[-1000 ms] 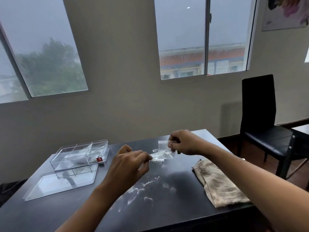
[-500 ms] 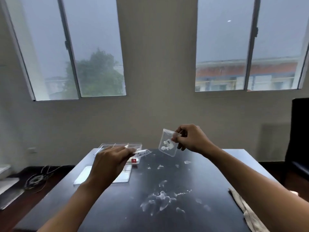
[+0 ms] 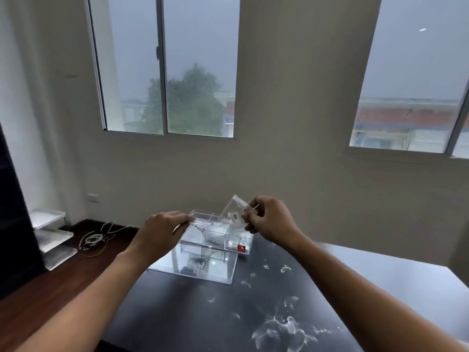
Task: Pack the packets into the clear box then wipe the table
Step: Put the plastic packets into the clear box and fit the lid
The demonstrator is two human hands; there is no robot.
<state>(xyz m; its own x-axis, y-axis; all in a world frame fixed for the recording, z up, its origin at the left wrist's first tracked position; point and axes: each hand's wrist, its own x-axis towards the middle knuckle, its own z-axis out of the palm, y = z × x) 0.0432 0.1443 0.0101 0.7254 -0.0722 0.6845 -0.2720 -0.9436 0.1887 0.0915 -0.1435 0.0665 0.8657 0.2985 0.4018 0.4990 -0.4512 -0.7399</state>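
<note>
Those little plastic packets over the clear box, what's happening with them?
A person is packing them away. The right hand holds one clear packet tilted above the open clear box, and the left hand pinches another small packet at the box's near edge. The box's lid lies flat on the dark table in front of it. White smears still mark the tabletop, so the wiping is yet to come.

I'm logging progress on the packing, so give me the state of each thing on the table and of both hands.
Clear box: open, lid off.
Lid: flat on the table, in front of the box.
Right hand: pinching a clear packet, tilted above the box.
Left hand: pinching a second packet at the box rim.
Table: smeared white, unwiped.
</note>
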